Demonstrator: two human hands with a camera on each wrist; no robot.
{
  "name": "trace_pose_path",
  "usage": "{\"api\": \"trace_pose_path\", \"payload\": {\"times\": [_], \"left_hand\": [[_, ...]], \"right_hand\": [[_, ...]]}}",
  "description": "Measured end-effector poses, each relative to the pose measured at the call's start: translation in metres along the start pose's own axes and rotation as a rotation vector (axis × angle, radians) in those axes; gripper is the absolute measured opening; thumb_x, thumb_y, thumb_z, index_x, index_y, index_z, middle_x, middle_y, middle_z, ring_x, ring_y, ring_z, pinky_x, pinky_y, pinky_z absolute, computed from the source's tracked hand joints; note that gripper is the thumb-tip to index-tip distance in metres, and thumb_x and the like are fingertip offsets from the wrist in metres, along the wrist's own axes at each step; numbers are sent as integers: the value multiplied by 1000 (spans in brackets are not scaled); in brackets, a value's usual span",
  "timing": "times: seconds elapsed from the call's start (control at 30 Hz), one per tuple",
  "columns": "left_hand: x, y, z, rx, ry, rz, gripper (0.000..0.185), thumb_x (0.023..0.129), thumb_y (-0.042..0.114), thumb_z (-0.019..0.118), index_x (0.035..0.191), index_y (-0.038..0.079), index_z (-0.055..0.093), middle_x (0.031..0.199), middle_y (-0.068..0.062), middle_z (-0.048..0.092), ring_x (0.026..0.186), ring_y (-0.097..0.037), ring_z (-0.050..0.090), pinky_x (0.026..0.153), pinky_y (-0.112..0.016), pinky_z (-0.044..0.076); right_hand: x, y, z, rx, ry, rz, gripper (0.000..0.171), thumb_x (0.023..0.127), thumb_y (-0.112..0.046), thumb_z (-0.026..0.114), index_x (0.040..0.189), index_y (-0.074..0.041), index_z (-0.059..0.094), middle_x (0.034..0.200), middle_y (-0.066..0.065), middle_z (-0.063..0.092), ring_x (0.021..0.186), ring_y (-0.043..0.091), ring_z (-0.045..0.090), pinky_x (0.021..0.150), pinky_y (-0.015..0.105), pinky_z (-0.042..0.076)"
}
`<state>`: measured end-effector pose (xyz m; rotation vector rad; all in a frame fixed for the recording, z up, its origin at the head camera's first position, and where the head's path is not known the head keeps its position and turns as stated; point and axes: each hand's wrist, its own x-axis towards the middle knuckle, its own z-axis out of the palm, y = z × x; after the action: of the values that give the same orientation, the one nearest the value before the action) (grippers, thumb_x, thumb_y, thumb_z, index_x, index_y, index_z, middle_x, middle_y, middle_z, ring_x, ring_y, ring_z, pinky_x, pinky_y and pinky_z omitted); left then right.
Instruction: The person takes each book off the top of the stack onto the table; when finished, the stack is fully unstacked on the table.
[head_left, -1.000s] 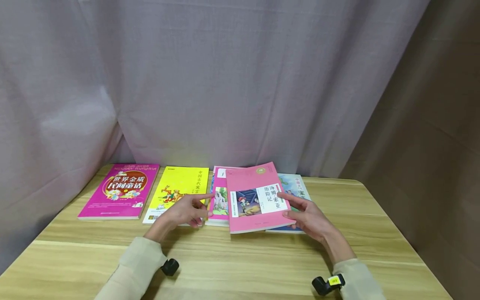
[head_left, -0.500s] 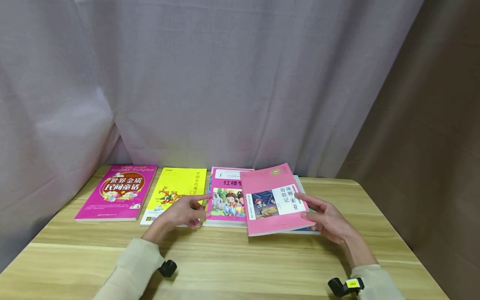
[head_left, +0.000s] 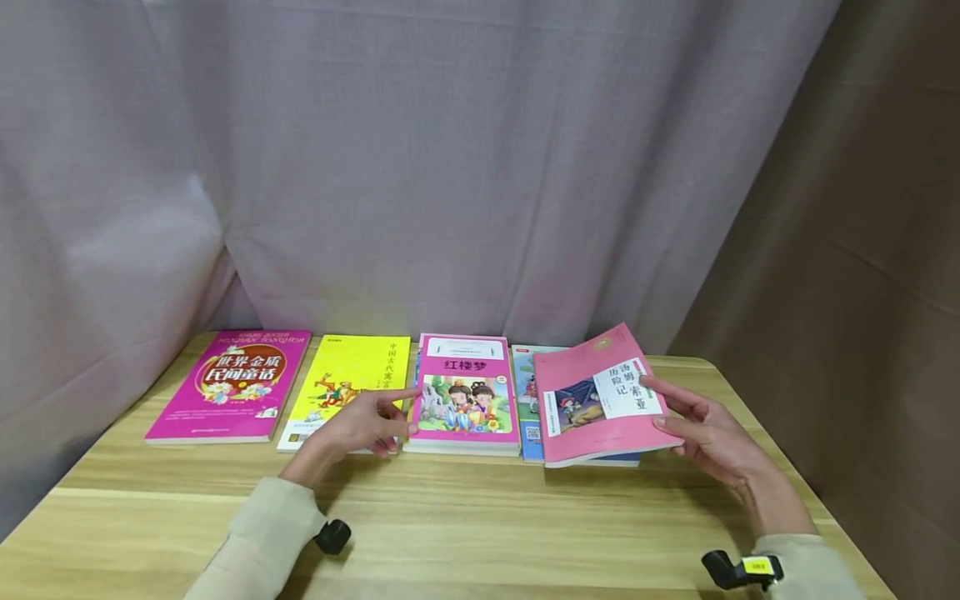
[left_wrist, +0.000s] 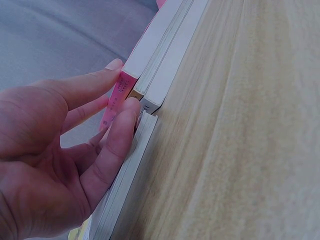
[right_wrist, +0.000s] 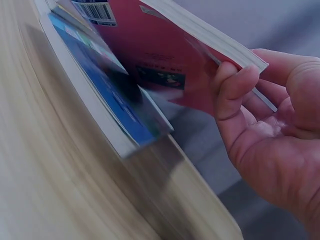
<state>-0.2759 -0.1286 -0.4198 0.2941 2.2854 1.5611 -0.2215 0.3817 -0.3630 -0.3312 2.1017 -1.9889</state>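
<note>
Grey curtains are hanging behind a wooden surface (head_left: 465,517) with a row of four books. Right hand (head_left: 712,437) fingers are gripping a pink book (head_left: 600,400), lifted over the blue book (head_left: 527,400), not yet down. Left hand (head_left: 360,427), fingers loose, is touching the picture book (head_left: 465,392).

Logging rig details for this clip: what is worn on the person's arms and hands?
Both hands are bare: left hand, right hand. Each arm wears a pale beige long sleeve. A small black wrist camera sits at each cuff; the right one bears a yellow label.
</note>
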Motion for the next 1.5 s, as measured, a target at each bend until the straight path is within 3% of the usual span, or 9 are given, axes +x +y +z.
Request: {"api": "trace_pose_path", "payload": {"times": [0.37,0.53,0.67,1.17,1.5], "left_hand": [[-2,-2,-2,3,7,2,64,97,14,77,156,24,54,102,-13,61,68,-21,61,59,-28,56],[-2,-2,-2,-3,9,1,64,97,13,76,156,24,54,104,-13,61,68,-21,61,59,-28,56],[-2,-2,-1,-4,10,-3,64,97,14,77,156,24,55,103,-13,61,68,-20,61,59,-28,56],[0,-1,1,1,4,1,63,97,12,75,156,25,55,103,-13,62,68,-21,61,59,-29,56],[0,-1,0,4,0,0,65,97,13,76,157,24,54,105,-13,61,70,-21,62,60,-29,57]], "right_hand": [[-20,-15,-33,-23,22,-10,59,108,0,53,156,-34,54,131,-13,70,97,13,73,63,17,50],[-23,-18,-47,-17,30,-53,60,108,3,51,156,-32,53,132,-14,69,104,14,75,79,23,63],[-28,-18,-58,-22,43,-55,60,108,4,49,156,-32,54,131,-15,69,105,14,76,85,28,64],[-45,-14,-106,-30,85,63,59,109,2,49,146,-43,62,123,-18,69,102,12,74,85,29,65],[-47,0,-126,-266,104,272,53,110,-13,54,135,-59,62,115,-22,65,99,11,70,79,28,60]]}}
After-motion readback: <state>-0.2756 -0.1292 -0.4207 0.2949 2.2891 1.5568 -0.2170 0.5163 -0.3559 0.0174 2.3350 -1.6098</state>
